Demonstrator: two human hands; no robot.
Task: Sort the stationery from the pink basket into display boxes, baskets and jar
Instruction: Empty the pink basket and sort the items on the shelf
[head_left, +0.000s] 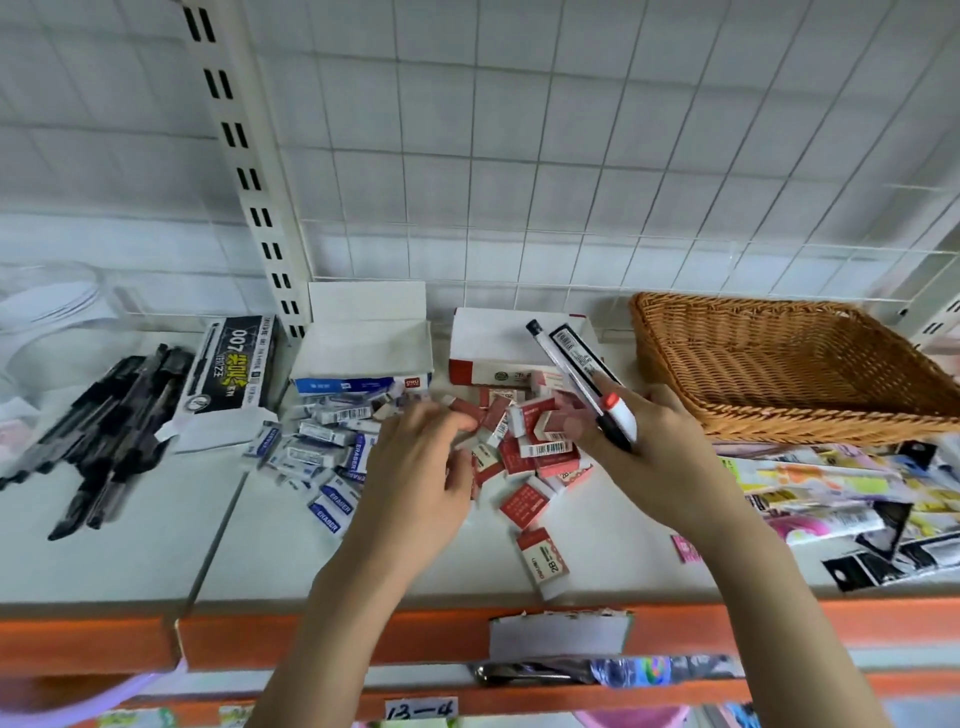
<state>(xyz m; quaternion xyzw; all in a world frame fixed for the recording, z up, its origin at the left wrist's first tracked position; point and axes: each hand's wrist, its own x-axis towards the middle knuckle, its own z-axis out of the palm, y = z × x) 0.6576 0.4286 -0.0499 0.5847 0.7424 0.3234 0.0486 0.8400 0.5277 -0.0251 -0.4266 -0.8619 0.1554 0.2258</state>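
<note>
My right hand (660, 457) grips a white pen with a black cap and a red band (582, 379), tilted up toward the back. My left hand (421, 467) reaches into a heap of red boxed erasers (524, 447) on the shelf, its fingers curled among them; whether it holds one is hidden. Behind that heap stands an open red display box (498, 348). Blue boxed erasers (322, 452) lie spilled in front of an open blue display box (363, 353). Black pens (104, 436) lie at the left beside a black pen box (234, 374).
An empty wicker basket (779, 364) sits at the back right. Packaged stationery (841, 499) is piled below it at the right. A clear jar (47, 306) stands at the far left. The shelf (130, 545) has an orange front edge; a pink basket rim (67, 701) shows at the bottom left.
</note>
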